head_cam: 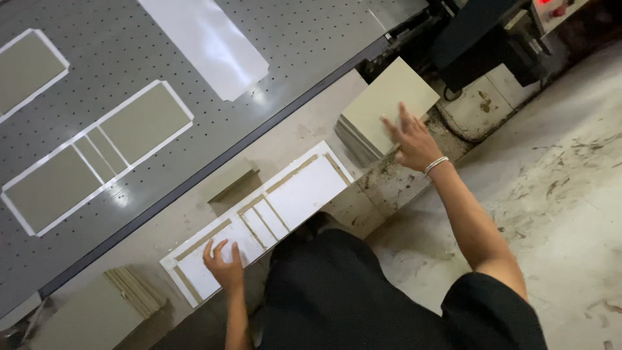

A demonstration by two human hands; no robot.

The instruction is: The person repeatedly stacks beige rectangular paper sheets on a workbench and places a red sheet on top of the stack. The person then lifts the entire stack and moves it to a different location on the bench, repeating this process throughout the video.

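My left hand (223, 264) rests flat, fingers spread, on the near end of a long white sheet with greyish board strips and panels glued on it (304, 191). That sheet lies on the pale ledge (311, 123) in front of the dark perforated table (103, 58). My right hand (409, 139) reaches out to the right and lies open on the top grey board of a stack of boards (389, 97) at the ledge's right end. Neither hand grips anything.
On the perforated table lie two white-edged grey panel sets (97, 155) and a glossy white sheet (204, 39). One loose grey board (227, 181) sits on the ledge. Another stack of boards (97, 311) stands at lower left. A dark machine (479, 32) is at upper right, above a dirty concrete floor (557, 168).
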